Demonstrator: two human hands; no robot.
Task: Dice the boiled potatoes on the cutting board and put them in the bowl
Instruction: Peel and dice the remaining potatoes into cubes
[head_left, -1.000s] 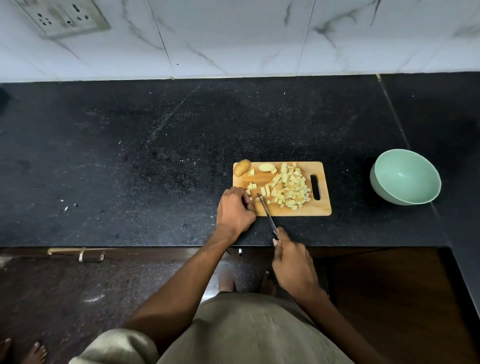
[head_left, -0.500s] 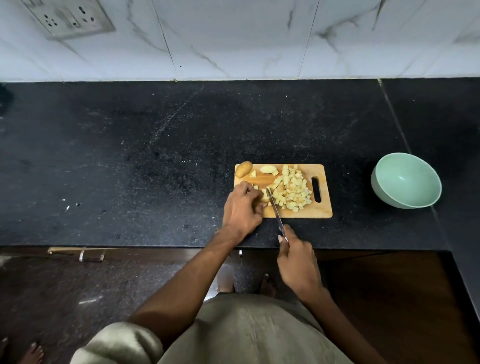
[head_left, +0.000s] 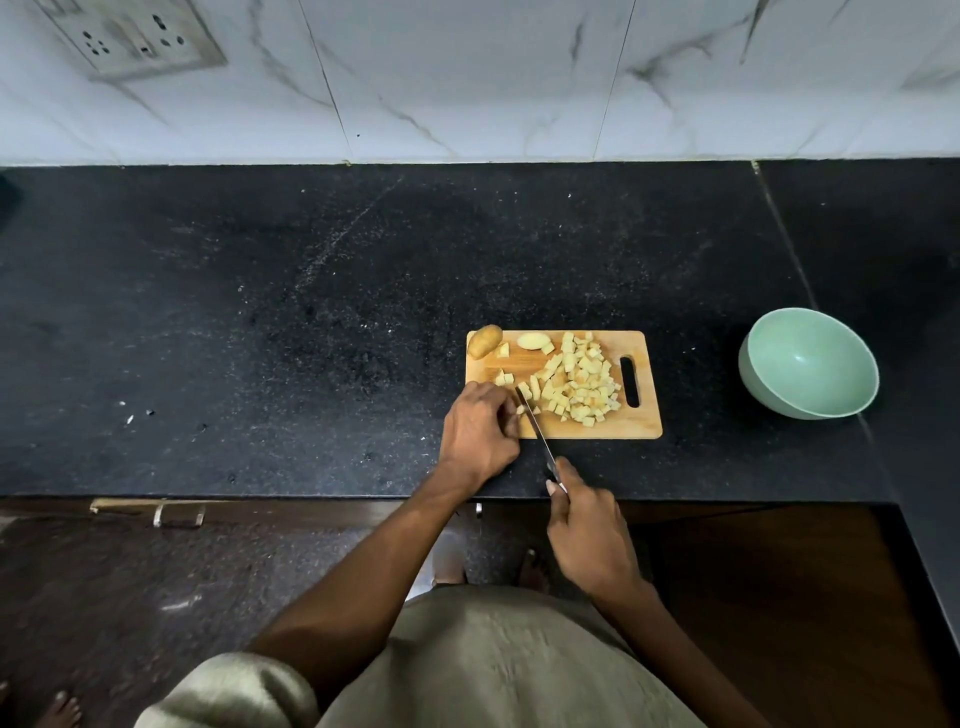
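Steel knife (head_left: 535, 421) shifted leftward on wooden cutting board (head_left: 641, 423), right hand (head_left: 589, 535) gripping; left hand (head_left: 480, 428) pinching hidden piece. Diced pile (head_left: 579, 382) done; whole brown potato (head_left: 484, 341), peeled half (head_left: 533, 341) left; mint bowl (head_left: 808, 364) right of board unfilled.

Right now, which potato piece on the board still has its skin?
The brown potato at the board's far-left corner; the peeled piece beside it and the dice are pale yellow.

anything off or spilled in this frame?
Minor only: pale crumbs lie on the counter far left of the cutting board. The bowl leans on its side, empty. Dice stay on the board.
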